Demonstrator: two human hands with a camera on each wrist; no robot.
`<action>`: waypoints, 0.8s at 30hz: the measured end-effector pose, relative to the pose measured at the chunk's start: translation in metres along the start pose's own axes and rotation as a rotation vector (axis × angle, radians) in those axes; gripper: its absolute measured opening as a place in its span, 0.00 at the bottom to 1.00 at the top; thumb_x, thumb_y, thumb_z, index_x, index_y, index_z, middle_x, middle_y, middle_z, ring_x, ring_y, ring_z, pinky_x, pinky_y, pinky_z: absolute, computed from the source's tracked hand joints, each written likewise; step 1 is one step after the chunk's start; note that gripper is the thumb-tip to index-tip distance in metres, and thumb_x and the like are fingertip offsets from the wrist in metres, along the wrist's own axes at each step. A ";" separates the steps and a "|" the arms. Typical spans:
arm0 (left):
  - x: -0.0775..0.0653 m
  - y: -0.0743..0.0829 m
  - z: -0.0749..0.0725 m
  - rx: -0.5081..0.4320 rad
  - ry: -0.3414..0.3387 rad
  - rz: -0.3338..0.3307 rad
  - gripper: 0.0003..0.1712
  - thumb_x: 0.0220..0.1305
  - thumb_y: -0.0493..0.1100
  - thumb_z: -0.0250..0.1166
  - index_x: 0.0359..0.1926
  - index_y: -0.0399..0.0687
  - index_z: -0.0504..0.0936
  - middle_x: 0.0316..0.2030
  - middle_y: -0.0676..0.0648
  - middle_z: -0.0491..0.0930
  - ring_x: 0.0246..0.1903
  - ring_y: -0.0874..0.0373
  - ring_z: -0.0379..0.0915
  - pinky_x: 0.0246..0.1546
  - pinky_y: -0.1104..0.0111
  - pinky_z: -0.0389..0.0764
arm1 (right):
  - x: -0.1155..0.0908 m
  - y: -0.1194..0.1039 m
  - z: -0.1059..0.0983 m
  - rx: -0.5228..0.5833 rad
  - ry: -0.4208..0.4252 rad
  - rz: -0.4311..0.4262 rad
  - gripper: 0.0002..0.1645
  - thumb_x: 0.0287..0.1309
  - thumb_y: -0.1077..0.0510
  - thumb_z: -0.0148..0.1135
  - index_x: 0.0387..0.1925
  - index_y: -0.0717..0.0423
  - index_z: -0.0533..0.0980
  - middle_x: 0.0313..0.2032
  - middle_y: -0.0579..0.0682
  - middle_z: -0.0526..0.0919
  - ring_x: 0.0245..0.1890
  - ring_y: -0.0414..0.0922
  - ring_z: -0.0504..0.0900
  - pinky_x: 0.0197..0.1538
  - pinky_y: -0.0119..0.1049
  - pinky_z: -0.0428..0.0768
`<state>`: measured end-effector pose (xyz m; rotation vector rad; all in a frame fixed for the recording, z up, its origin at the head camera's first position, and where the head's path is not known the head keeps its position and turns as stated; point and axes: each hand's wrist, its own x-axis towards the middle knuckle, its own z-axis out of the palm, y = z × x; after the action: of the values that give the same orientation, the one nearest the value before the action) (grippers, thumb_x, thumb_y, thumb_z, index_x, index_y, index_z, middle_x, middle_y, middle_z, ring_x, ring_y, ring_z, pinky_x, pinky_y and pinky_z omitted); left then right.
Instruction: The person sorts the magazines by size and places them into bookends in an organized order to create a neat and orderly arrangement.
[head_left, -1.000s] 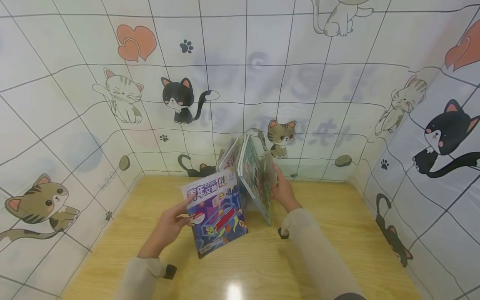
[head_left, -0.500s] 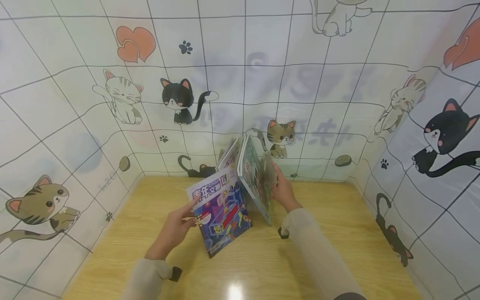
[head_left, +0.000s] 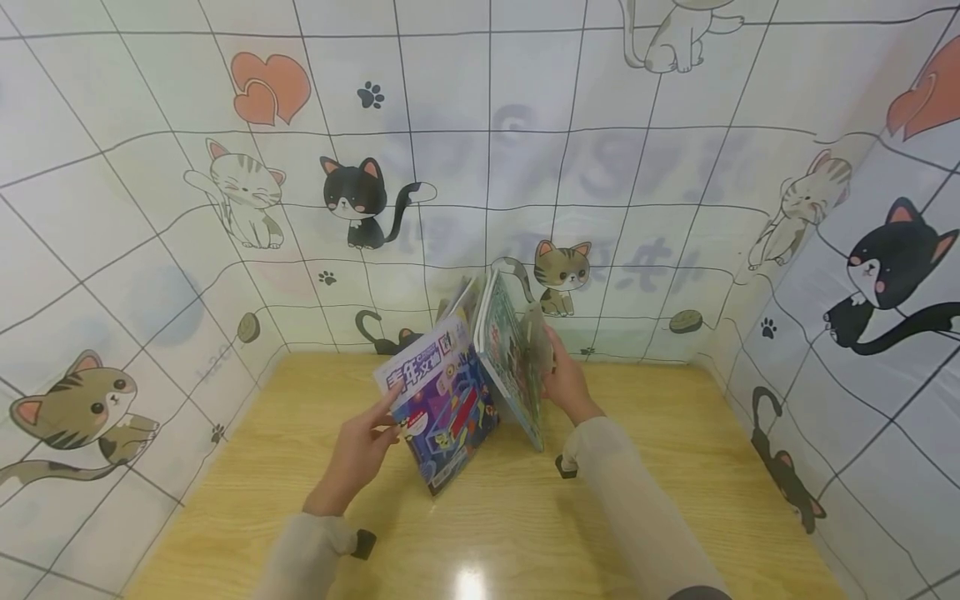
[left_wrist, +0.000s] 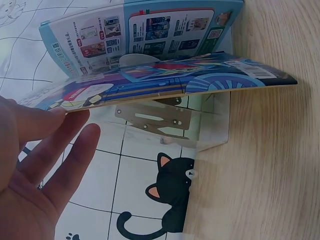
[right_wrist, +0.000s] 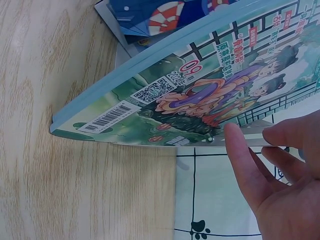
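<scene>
My left hand [head_left: 358,457] pinches the left edge of a purple-and-blue magazine [head_left: 450,408] between thumb and fingers. The magazine is tilted, its cover facing me, just left of a standing green-covered magazine [head_left: 510,358]. In the left wrist view its barcode corner juts out over the table side. My right hand [head_left: 567,379] grips the greyish end plate of a bookend [head_left: 536,342] at the right of the green magazine; in the right wrist view one fingertip [right_wrist: 232,132] lies by that cover. Slotted metal parts of the bookend [left_wrist: 155,117] show behind the purple magazine.
More booklets [head_left: 459,302] lean at the left rear of the bookend. Below is a wood-grain table [head_left: 637,500]. A wall sheet [head_left: 487,167] printed with cats and grid lines encloses the back and both sides.
My left hand has moved the purple magazine to the right and slightly away from me, nearer the green magazine, tilting it more. My right hand has stayed in place.
</scene>
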<state>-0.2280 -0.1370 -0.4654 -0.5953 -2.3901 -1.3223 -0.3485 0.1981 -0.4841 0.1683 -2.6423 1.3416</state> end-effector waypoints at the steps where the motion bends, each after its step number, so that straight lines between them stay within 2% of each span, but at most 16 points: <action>1: 0.001 0.000 0.001 -0.002 0.006 0.002 0.42 0.48 0.23 0.59 0.61 0.61 0.61 0.50 0.45 0.71 0.34 0.59 0.74 0.26 0.75 0.75 | 0.000 0.000 0.000 0.004 -0.001 0.001 0.58 0.45 0.77 0.51 0.61 0.21 0.41 0.52 0.60 0.67 0.30 0.51 0.76 0.16 0.32 0.74; 8: 0.008 0.005 0.010 -0.006 0.049 0.032 0.41 0.49 0.24 0.59 0.61 0.60 0.61 0.50 0.45 0.71 0.32 0.59 0.74 0.25 0.75 0.75 | 0.000 0.001 0.001 0.056 0.001 0.018 0.58 0.45 0.78 0.49 0.59 0.15 0.42 0.53 0.61 0.66 0.34 0.54 0.76 0.18 0.34 0.75; 16: 0.018 0.014 0.015 -0.008 0.074 0.088 0.40 0.48 0.24 0.60 0.61 0.56 0.61 0.47 0.43 0.73 0.30 0.57 0.75 0.24 0.75 0.75 | -0.001 -0.001 0.000 0.021 0.008 -0.012 0.56 0.44 0.78 0.49 0.62 0.24 0.43 0.51 0.61 0.68 0.33 0.54 0.76 0.17 0.32 0.74; 21: 0.023 0.015 0.017 0.026 0.088 0.090 0.41 0.48 0.25 0.60 0.61 0.58 0.61 0.45 0.44 0.74 0.29 0.59 0.75 0.23 0.75 0.75 | -0.002 -0.002 -0.001 0.028 0.003 -0.022 0.55 0.44 0.78 0.49 0.63 0.29 0.43 0.50 0.60 0.68 0.35 0.54 0.76 0.16 0.32 0.74; 24: 0.026 0.016 0.019 0.033 0.101 0.088 0.41 0.49 0.25 0.60 0.61 0.59 0.60 0.48 0.45 0.73 0.30 0.59 0.75 0.24 0.75 0.75 | -0.003 -0.003 -0.002 0.025 0.000 -0.025 0.55 0.44 0.78 0.49 0.63 0.28 0.43 0.50 0.60 0.68 0.35 0.54 0.76 0.17 0.32 0.74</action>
<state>-0.2434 -0.1080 -0.4510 -0.6027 -2.2739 -1.2439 -0.3452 0.1976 -0.4810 0.2037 -2.6159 1.3670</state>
